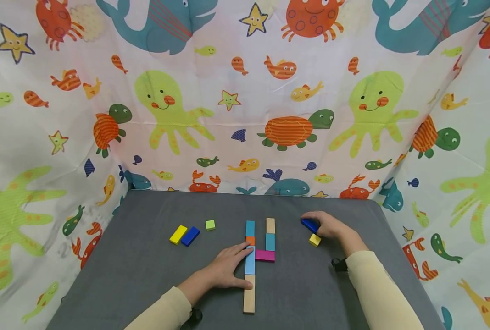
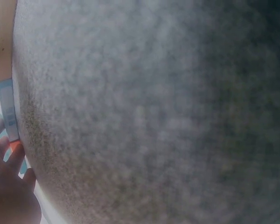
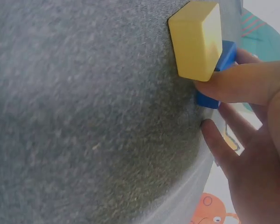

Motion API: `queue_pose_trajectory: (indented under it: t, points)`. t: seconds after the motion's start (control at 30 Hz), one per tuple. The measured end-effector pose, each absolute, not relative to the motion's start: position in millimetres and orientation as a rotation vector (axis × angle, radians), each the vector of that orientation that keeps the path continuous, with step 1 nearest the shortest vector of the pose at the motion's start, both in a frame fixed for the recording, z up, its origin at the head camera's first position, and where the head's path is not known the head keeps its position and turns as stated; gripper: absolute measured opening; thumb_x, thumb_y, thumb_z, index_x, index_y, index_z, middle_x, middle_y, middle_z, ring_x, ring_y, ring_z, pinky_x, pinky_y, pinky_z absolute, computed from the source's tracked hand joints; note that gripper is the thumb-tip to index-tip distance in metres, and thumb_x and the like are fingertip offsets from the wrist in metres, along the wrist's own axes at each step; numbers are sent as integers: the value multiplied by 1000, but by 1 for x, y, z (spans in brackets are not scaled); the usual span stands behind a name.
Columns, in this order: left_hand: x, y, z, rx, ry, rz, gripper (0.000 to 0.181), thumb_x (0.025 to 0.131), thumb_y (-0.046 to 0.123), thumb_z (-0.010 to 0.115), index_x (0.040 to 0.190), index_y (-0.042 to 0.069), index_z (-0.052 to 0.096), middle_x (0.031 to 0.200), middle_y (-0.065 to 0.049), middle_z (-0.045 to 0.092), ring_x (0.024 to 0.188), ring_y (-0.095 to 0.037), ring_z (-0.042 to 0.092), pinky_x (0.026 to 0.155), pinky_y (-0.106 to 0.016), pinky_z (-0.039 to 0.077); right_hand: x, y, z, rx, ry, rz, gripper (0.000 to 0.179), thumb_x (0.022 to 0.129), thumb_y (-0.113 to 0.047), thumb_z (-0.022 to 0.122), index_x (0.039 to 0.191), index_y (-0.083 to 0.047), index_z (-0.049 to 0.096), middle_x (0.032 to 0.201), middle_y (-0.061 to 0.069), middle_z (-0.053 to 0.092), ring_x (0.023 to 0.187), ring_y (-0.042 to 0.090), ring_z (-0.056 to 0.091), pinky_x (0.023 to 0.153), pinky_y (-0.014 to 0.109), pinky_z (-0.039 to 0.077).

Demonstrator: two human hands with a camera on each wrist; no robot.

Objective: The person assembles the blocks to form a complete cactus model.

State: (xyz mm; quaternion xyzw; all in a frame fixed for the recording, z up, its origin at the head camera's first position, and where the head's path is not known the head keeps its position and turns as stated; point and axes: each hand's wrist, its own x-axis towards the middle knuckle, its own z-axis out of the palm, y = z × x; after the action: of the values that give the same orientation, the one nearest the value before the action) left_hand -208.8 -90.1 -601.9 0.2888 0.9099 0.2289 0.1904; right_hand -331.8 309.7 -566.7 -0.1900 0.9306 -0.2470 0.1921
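My left hand (image 1: 228, 268) lies spread along the left of a column of blocks, its fingertips by an orange block (image 1: 250, 240) and a light blue block (image 1: 250, 263). Its thumb touches a long plain wooden block (image 1: 249, 300). A blue-teal block (image 1: 250, 228) tops the column. From its side runs a magenta block (image 1: 265, 255), with a teal block (image 1: 270, 242) and a small wooden block (image 1: 270, 225) above. To the right, my right hand (image 1: 331, 228) pinches a dark blue block (image 3: 227, 56) between thumb and fingers. A yellow block (image 3: 198, 42) is right beside the thumb.
Left of the column lie a yellow block (image 1: 178, 234), a dark blue block (image 1: 190, 236) and a small green cube (image 1: 210, 225). Everything rests on a grey table (image 1: 146, 256). A curtain (image 1: 236, 151) printed with sea animals hangs behind the table and along its sides.
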Motion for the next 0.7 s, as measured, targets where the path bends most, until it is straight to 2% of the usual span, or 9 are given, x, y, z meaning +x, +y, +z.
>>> queue_pose_trajectory:
  t: [0.1, 0.2, 0.33, 0.7]
  points:
    - [-209, -90, -603, 813, 2557, 642, 104, 79, 79, 64, 162, 34, 22, 170, 7, 13, 153, -25, 22, 120, -61, 21, -331, 313, -567, -469, 2646, -699, 64, 86, 5, 69, 145, -16, 55, 150, 22, 48, 127, 45, 47, 103, 68, 41]
    - [-208, -89, -603, 811, 2559, 642, 104, 79, 79, 64, 162, 34, 21, 170, 7, 13, 154, -25, 22, 120, -61, 21, -330, 315, -568, -460, 2697, -703, 60, 88, -8, 76, 144, -11, 56, 148, 23, 49, 129, 46, 48, 104, 67, 41]
    - [-208, -89, -602, 816, 2562, 639, 104, 78, 80, 63, 162, 34, 21, 170, 7, 13, 154, -25, 22, 120, -61, 21, -329, 317, -570, -446, 2757, -713, 65, 87, -22, 80, 144, -4, 55, 144, 24, 51, 129, 45, 49, 106, 64, 42]
    - [-208, -90, -600, 827, 2560, 652, 104, 79, 79, 64, 162, 33, 22, 170, 6, 14, 153, -25, 23, 120, -61, 21, -322, 306, -560, -513, 2883, -772, 71, 85, -35, 82, 143, -3, 56, 138, 23, 55, 124, 42, 53, 103, 63, 45]
